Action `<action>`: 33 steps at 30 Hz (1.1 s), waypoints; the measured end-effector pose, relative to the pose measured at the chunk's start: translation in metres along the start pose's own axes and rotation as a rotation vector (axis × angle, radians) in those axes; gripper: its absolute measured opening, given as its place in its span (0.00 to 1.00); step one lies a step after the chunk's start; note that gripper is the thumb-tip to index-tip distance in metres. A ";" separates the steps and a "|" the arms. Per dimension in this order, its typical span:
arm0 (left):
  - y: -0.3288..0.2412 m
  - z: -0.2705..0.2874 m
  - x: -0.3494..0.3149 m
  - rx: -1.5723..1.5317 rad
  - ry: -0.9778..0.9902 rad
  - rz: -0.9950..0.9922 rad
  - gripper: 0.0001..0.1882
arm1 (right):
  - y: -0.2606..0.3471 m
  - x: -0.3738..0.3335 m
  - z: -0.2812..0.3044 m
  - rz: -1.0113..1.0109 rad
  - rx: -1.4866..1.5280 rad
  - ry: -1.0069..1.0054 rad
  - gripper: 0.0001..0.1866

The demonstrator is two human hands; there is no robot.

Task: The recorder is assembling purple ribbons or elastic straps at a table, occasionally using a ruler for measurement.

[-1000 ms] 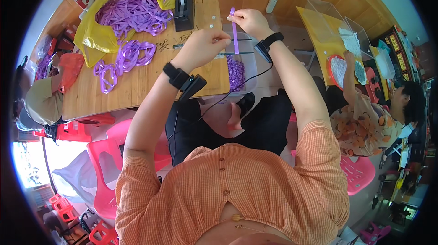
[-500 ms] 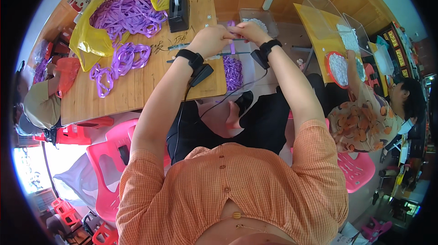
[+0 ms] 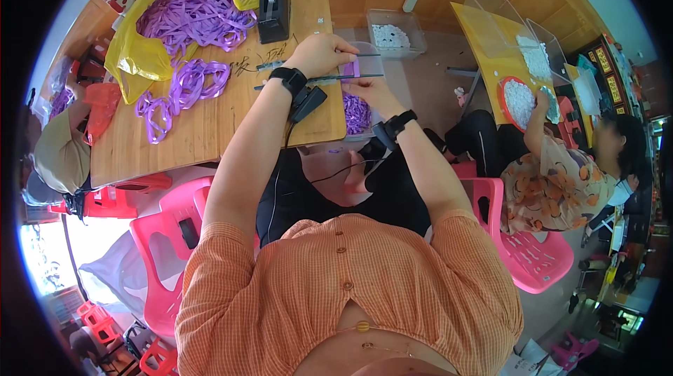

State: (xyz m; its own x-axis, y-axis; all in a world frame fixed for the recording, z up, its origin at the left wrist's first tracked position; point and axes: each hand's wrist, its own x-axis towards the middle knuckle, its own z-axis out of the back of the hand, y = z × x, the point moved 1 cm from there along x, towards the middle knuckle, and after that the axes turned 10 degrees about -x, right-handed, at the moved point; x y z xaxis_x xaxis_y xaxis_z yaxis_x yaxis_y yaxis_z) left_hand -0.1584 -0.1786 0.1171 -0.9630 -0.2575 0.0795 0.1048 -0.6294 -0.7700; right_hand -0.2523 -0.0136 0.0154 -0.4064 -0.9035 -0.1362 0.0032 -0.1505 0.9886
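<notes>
Two thin dark rods [image 3: 361,77] stick out past the right edge of the wooden table. A short purple ribbon [image 3: 352,68] spans them. My left hand [image 3: 324,53] is at the ribbon's upper end, fingers bent in around it by the farther rod. Below the nearer rod, my right hand [image 3: 378,96] has its fingertips closed at the ribbon's lower end. How tightly each hand grips is too small to tell. Under the rods, a clear bin holds a heap of purple ribbon pieces [image 3: 357,114].
On the table [image 3: 189,155] lie a yellow bag [image 3: 130,60] of purple ribbon, loose ribbon loops [image 3: 200,85] and a black tape dispenser [image 3: 274,11]. A clear box [image 3: 413,43] with white pieces stands beyond. A co-worker [image 3: 554,180] sits at right beside a red-rimmed tray [image 3: 506,111].
My right hand has drawn down and toward me, from beside my left hand to below the nearer rod. My left hand has stayed near the farther rod. The ribbon between them now shows.
</notes>
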 end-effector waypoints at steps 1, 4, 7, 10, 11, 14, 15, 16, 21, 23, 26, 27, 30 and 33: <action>0.000 -0.001 0.000 0.024 0.002 -0.027 0.16 | -0.010 -0.001 -0.001 0.022 -0.064 -0.007 0.10; 0.006 -0.001 -0.003 0.043 -0.006 -0.060 0.15 | -0.024 -0.021 -0.009 0.034 -0.171 0.003 0.11; 0.007 -0.001 -0.002 0.024 -0.009 -0.071 0.14 | -0.032 -0.058 -0.009 0.020 -0.238 0.017 0.12; 0.002 0.001 -0.006 -0.013 -0.027 -0.036 0.14 | -0.022 -0.095 -0.014 0.037 -0.197 0.036 0.12; 0.000 0.002 -0.008 -0.037 -0.045 -0.005 0.14 | -0.019 -0.105 -0.015 0.013 -0.128 0.024 0.12; -0.002 0.002 -0.008 0.020 -0.067 -0.052 0.13 | -0.023 -0.122 -0.013 0.002 -0.048 0.017 0.10; 0.000 0.002 -0.008 0.019 -0.066 -0.052 0.13 | -0.022 -0.127 -0.015 0.022 -0.021 0.012 0.10; 0.001 0.002 -0.008 0.042 -0.077 -0.072 0.13 | -0.020 -0.131 -0.016 0.042 0.005 0.007 0.10; 0.001 0.001 -0.009 0.060 -0.089 -0.130 0.12 | 0.005 -0.145 -0.013 0.147 -0.127 0.017 0.12; 0.004 0.001 -0.010 0.067 -0.094 -0.127 0.12 | 0.024 -0.150 -0.008 0.167 -0.170 0.030 0.13; 0.006 0.001 -0.009 0.065 -0.093 -0.136 0.12 | 0.067 -0.145 0.000 0.344 -0.205 0.026 0.17; 0.006 0.001 -0.009 0.064 -0.091 -0.137 0.12 | 0.084 -0.140 0.004 0.361 -0.200 0.008 0.16; 0.004 0.003 -0.009 0.066 -0.051 -0.104 0.12 | 0.122 -0.104 0.017 0.499 -0.288 -0.128 0.19; 0.007 0.006 -0.013 0.073 -0.063 -0.129 0.12 | 0.143 -0.056 0.016 0.439 -0.189 -0.159 0.24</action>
State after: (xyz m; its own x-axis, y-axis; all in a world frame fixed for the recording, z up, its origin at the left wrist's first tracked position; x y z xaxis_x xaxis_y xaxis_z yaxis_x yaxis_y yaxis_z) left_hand -0.1436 -0.1843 0.1146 -0.9523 -0.2152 0.2162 0.0012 -0.7115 -0.7027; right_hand -0.2438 0.0221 0.1654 -0.4637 -0.8276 0.3163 0.3650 0.1469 0.9194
